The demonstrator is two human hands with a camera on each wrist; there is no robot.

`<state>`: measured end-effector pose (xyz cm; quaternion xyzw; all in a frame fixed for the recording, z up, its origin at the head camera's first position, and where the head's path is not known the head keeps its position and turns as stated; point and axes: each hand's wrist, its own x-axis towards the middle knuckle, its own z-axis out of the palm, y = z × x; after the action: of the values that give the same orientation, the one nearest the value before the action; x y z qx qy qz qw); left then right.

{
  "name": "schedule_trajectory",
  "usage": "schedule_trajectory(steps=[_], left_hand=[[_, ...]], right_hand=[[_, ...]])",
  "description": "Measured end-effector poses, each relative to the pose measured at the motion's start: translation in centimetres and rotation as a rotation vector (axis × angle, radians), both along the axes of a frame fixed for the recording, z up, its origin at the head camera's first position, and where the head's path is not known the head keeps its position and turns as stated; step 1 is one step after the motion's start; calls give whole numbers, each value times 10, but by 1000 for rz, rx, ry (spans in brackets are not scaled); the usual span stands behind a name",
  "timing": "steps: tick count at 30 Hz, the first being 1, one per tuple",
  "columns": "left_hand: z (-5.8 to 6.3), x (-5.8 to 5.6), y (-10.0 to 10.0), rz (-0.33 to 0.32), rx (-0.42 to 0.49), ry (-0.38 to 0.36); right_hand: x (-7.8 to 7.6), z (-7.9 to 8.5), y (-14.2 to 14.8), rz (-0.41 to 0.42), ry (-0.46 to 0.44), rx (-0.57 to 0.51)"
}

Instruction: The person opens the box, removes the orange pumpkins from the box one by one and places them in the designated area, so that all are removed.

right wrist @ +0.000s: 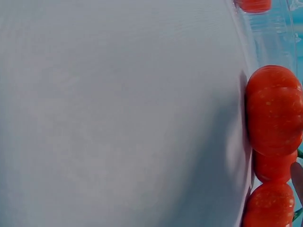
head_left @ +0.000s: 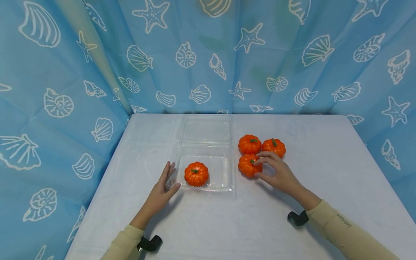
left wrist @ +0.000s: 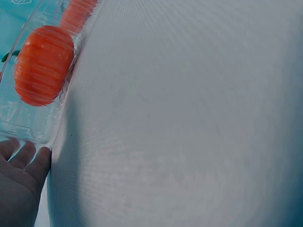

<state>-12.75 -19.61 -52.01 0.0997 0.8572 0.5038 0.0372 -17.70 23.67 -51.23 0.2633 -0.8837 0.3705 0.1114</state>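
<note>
In the head view, a clear plastic clamshell box lies with its lid folded back. One orange toy pumpkin with a green stem sits inside its tray. My left hand is at the box's left side, fingers extended along the wall and thumb at the near corner; the left wrist view shows fingertips right at the box's end. To the right of the box, my right hand reaches over the nearest loose pumpkin, fingers spread and lightly bent at its right side, thumb low beside it.
Two more pumpkins stand behind that one, the left one and the right one, close together. A white cloth covers the table. A blue seashell-print curtain hangs behind and at the sides.
</note>
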Motion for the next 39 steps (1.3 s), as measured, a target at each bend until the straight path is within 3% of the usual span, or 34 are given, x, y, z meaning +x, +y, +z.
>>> schedule_trajectory(steps=[4, 16, 39], left_hand=[[-1, 0, 0, 4, -4, -7], [0, -1, 1, -1, 2, -5], [1, 0, 0, -2, 16, 7]], right_hand=[[-1, 4, -2, 27, 39, -25], [-7, 23, -20, 27, 30, -29], [-37, 53, -72, 130, -114, -30]])
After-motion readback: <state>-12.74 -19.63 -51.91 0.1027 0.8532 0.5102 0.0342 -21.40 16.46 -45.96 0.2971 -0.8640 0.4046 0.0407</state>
